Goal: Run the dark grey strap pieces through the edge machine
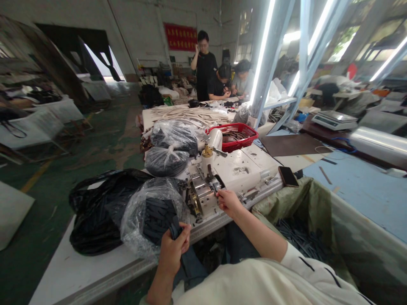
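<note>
My left hand (173, 250) is closed on a bunch of dark strips (175, 231) at the table's near edge, right beside a clear plastic bag (149, 212) full of the same dark strips. My right hand (228, 202) pinches a small dark strip at the feed of a white machine (222, 173) standing on the table. The fingers press together at the metal guide (203, 190).
Black plastic bags (98, 207) lie at the left, two more filled bags (168, 148) behind. A red basket (237, 135) and a phone (288, 176) are near the machine. A green sack (318, 228) of strips hangs at my right. Three people work at the far table.
</note>
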Demonstrator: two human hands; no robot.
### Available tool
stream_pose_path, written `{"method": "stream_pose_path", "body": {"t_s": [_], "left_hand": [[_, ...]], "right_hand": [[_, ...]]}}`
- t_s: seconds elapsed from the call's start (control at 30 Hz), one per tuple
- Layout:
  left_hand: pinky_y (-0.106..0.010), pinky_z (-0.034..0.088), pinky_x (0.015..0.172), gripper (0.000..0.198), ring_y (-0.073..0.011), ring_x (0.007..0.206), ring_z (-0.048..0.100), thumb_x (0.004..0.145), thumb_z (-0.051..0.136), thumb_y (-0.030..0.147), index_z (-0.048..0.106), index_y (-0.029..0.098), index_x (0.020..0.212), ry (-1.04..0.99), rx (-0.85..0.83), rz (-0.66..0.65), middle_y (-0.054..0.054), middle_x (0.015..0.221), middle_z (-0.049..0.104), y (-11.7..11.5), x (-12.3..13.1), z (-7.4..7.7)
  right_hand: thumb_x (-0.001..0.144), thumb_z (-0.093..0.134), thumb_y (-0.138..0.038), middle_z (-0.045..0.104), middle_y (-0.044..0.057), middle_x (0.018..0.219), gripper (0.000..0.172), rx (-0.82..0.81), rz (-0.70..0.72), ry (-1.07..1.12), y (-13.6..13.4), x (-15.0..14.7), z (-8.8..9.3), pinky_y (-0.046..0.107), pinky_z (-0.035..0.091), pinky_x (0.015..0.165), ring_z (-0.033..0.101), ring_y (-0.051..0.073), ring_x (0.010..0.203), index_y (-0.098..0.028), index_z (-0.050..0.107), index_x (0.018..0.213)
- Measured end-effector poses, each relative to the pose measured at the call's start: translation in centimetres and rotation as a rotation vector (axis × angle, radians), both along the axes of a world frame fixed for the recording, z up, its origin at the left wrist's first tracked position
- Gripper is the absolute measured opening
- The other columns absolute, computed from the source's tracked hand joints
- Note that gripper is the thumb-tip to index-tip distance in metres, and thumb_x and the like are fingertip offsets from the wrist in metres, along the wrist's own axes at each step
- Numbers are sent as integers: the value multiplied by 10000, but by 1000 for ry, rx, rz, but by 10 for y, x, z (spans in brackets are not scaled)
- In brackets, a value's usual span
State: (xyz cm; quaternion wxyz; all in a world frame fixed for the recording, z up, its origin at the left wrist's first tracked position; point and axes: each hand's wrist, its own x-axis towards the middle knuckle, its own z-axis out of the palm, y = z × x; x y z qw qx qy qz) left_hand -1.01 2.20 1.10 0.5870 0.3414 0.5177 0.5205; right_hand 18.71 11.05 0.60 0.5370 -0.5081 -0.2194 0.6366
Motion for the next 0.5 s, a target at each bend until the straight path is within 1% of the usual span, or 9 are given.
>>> {"method": "stream_pose_path", "body": {"t_s": [0.1, 0.17, 0.23, 0.27, 0.3, 0.33, 0.4, 0.43, 0.5], "left_hand": [[-152, 217, 331, 362, -17, 316, 302, 611, 803, 414, 557, 159, 681, 3, -13, -7, 94, 418, 437, 0, 0, 0], [-152, 216, 336, 367, -15, 319, 302, 603, 806, 416, 556, 160, 685, 0, -25, -11, 92, 422, 443, 0, 0, 2], [-153, 216, 340, 386, -15, 323, 298, 588, 812, 430, 551, 163, 685, -2, -32, -16, 94, 420, 436, -1, 1, 2], [-153, 217, 341, 400, -16, 324, 297, 580, 815, 444, 548, 166, 685, 3, -38, -18, 95, 417, 431, -1, 2, 0], [-155, 217, 340, 416, -18, 325, 293, 570, 816, 463, 548, 168, 689, 8, -45, -20, 95, 413, 428, -1, 3, -2], [-158, 217, 338, 435, -20, 322, 288, 561, 815, 489, 547, 171, 691, 18, -58, -21, 96, 404, 420, 0, 4, -5], [-165, 217, 336, 471, -25, 317, 285, 547, 804, 543, 563, 178, 721, 34, -80, -50, 87, 408, 439, 6, 6, -14], [-174, 202, 324, 507, -27, 302, 264, 508, 804, 582, 564, 182, 705, 42, -96, -85, 86, 391, 431, 10, 9, -19], [-194, 264, 338, 488, -53, 319, 334, 482, 821, 570, 570, 188, 652, 69, -97, -176, 63, 397, 456, 22, 15, -25]], "right_hand": [[704, 654, -417, 298, -111, 377, 300, 74, -194, -33, -3, 10, 4, 182, 207, 337, 236, 51, 344, -187, 499, 590], [716, 645, -450, 300, -116, 398, 303, 133, -347, -65, -14, 35, 6, 181, 246, 344, 264, 58, 355, -193, 501, 646], [733, 636, -458, 330, -114, 435, 288, 204, -554, -80, -37, 78, 3, 177, 318, 369, 310, 64, 375, -196, 517, 717], [729, 648, -434, 380, -101, 467, 268, 249, -711, -67, -53, 103, -2, 182, 367, 391, 357, 70, 393, -194, 533, 750], [730, 649, -409, 460, -76, 537, 246, 274, -856, -20, -72, 129, -10, 196, 435, 436, 427, 79, 430, -195, 547, 790], [744, 622, -424, 542, -33, 638, 245, 241, -941, 67, -91, 153, -21, 237, 501, 487, 521, 107, 500, -201, 546, 813], [766, 558, -443, 623, 61, 860, 235, 97, -920, 262, -124, 186, -50, 341, 581, 594, 652, 182, 697, -223, 557, 849], [748, 562, -414, 629, 77, 905, 195, -2, -872, 312, -134, 192, -65, 375, 591, 616, 672, 207, 738, -244, 565, 843], [648, 637, -361, 643, 73, 826, 145, -188, -666, 282, -139, 178, -89, 384, 586, 607, 675, 229, 675, -265, 575, 737]]}}
